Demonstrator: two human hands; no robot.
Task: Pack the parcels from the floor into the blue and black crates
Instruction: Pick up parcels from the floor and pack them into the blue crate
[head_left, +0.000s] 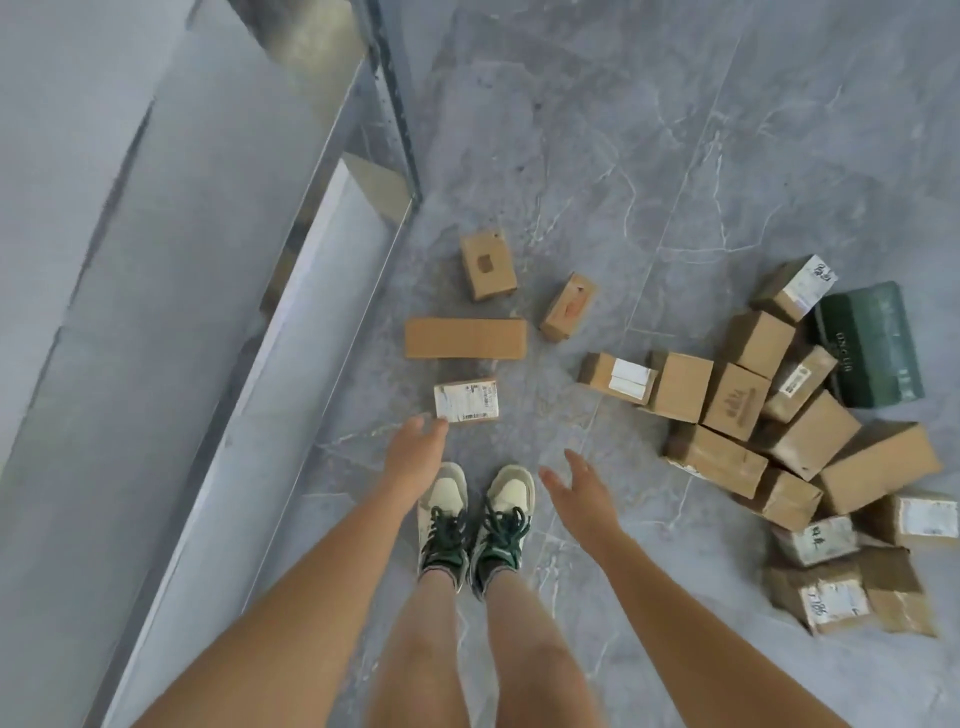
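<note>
parcels lie on the grey marbled tile floor (649, 130) in front of a standing person. left hand (413, 449) reaches down with relaxed fingers, holding nothing; its fingertips are just beside the near corner of a small brown cardboard parcel with a white printed label (466, 399), and i cannot tell if they touch it. right hand (579, 491) is also released, fingers spread, over bare floor. at 12 o'clock from the labelled parcel lies a long flat brown cardboard box (465, 338), then a small plain brown box (488, 265), and at 1 o'clock a small tilted brown box (568, 306). at 3 o'clock, well apart, is a heap of brown cardboard parcels (779, 426) with a dark green box (872, 345) at its far side. white and green laced sneakers (475, 525) stand between the hands. a grey metal shelf frame (291, 291) runs along at 9 o'clock.
</note>
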